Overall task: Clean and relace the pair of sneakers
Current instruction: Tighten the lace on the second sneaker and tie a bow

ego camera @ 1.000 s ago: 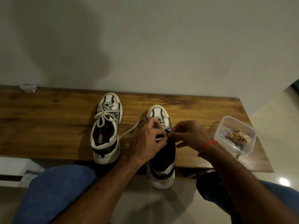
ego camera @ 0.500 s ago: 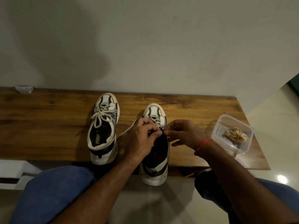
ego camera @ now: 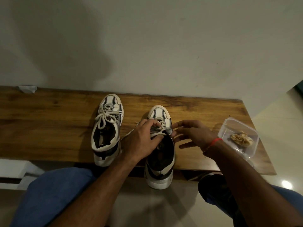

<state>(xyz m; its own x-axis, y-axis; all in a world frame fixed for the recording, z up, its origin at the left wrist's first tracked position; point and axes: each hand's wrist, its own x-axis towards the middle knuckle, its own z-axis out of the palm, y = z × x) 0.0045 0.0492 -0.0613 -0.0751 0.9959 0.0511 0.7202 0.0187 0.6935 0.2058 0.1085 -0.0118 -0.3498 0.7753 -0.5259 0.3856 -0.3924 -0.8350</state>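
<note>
no brand or writing readable on either shoe. left hand (ego camera: pixel 141 141) sits over the right sneaker (ego camera: pixel 159 154), its fingers (ego camera: pixel 151 124) curled and pinching the lace (ego camera: pixel 158 133) at the upper eyelets. right hand (ego camera: pixel 191 135) hovers just right of those fingers, fingers spread and relaxed, holding nothing, a red thread round the wrist. left sneaker (ego camera: pixel 106 128), bow tied, stands left of the left-hand fingers on the wooden surface (ego camera: pixel 49 128). clear plastic container (ego camera: pixel 239 138) lies beyond the right wrist.

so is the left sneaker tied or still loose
Tied: the white and grey left sneaker on the wooden bench shows a finished bow.
</note>
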